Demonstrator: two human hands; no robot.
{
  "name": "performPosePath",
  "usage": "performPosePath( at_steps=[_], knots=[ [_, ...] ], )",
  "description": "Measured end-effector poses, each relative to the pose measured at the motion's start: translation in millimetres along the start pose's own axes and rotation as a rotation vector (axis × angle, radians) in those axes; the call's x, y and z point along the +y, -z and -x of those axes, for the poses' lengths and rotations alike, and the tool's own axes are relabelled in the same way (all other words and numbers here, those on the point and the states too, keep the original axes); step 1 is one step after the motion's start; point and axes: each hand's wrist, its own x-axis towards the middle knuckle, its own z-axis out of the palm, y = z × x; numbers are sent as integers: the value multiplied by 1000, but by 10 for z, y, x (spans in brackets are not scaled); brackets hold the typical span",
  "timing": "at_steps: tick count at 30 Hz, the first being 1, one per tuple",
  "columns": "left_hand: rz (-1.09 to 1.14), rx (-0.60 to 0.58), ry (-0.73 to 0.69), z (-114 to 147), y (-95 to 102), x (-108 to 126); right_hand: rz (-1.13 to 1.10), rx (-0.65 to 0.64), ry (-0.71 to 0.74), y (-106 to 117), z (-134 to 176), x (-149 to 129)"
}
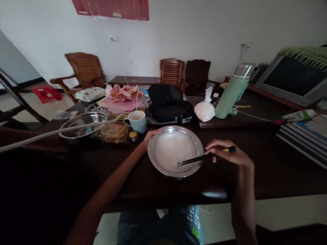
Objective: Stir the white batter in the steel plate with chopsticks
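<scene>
A round metal basin [153,157] stands on the dark table in front of me, with a whitish mixture [173,148] covering its bottom. My left hand [150,137] grips the basin's rim at its upper left; part of the fingers is hidden by the rim. Between the fingers of my right hand [224,151] is a pair of black chopsticks [195,159] with yellow near the top end. Their tips reach down into the whitish mixture, in the lower right part of the basin.
Left of the basin are a light blue mug [138,121], a small yellow-lidded jar [133,136], a plastic food box [114,132] and another metal bowl [83,117] with a pale cable across it. Behind are a black case [170,105], a bag of white powder [205,110] and a green thermos [231,97].
</scene>
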Motion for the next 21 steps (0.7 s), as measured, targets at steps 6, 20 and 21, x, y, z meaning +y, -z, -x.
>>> performPosePath(
  at_steps=[6,20,21],
  knots=[
    [4,-1,4,8,-12,-6,67,113,92,-276,-261,53],
    [10,17,-29,-58,51,-44,96,50,69,-232,-269,83],
    [9,11,-36,-53,44,-46,112,95,74,-217,-264,89]
  ],
)
